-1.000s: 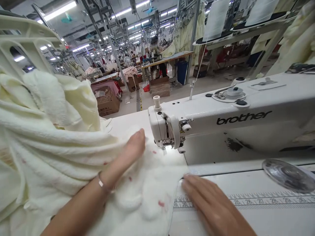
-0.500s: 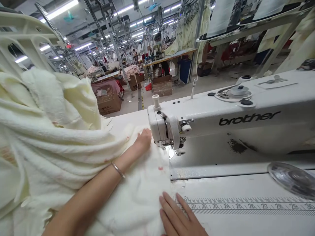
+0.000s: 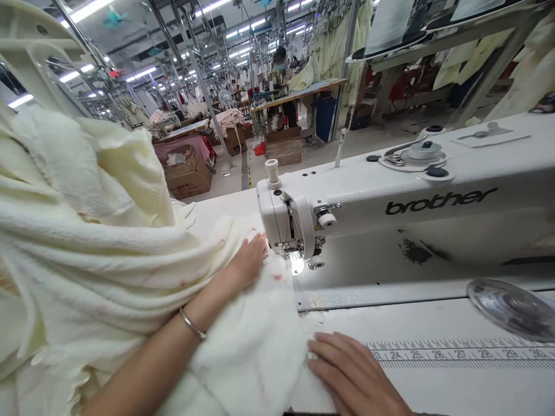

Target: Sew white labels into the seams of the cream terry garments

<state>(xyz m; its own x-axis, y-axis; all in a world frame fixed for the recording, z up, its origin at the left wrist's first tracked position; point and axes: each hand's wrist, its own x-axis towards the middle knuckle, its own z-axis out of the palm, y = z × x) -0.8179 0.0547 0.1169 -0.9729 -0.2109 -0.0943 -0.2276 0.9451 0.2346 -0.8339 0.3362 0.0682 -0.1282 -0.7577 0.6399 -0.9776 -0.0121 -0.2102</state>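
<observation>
The cream fabric [image 3: 255, 323] is lying on the bench [image 3: 455, 387] with one edge running under the needle area of the white sewing machine [image 3: 390, 214], while the rest is piling up in thick folds to the left and rising toward the camera. It looks soft, limp and crinkled, light in any one layer but bulky in the heap, so it is likely dragging on the part being guided. It would probably bunch or stretch if pinched; pressing it flat near the edge, close to the presser foot [image 3: 297, 263], seems the sounder hold.

The left hand [image 3: 249, 260] is reaching forward over the cloth, forearm stretched across the pile, a thin bracelet [image 3: 193, 325] sitting at the wrist. Its fingers are lying nearly straight and spread, pressing down on the fabric just left of the presser foot, gripping nothing. The right hand [image 3: 351, 375] is resting palm down at the cloth's near edge, fingers flat and extended, touching the fabric and the bench beside the printed ruler strip [image 3: 455, 353]. A clear round disc [image 3: 509, 306] is sitting farther right on the bench.
</observation>
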